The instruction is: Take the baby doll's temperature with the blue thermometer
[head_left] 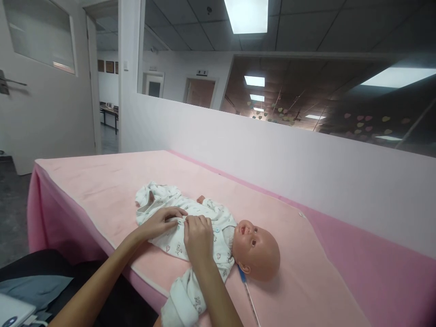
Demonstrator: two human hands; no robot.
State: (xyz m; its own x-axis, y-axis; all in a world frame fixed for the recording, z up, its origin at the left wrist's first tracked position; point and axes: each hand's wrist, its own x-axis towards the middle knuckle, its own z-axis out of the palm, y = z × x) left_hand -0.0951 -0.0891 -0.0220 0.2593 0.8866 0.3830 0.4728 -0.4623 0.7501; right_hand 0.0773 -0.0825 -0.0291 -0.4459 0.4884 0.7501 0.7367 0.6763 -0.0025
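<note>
A baby doll [256,247] lies on its back on a pink padded table [102,181], head to the right. It wears a white printed romper [160,200]. Both my hands rest on the doll's chest. My left hand [162,222] pinches the romper's front with curled fingers. My right hand [198,237] is closed on the same fabric edge, right beside the left. One doll hand [200,199] pokes out of a sleeve on the far side. The near sleeve [184,297] hangs over the table's front edge.
A thin blue-tipped stick [247,288] lies on the cover just below the doll's head. A white partition wall [272,154] with glass above runs along the table's far side. An open doorway [107,109] is at the left. A white device [13,311] sits at the bottom left.
</note>
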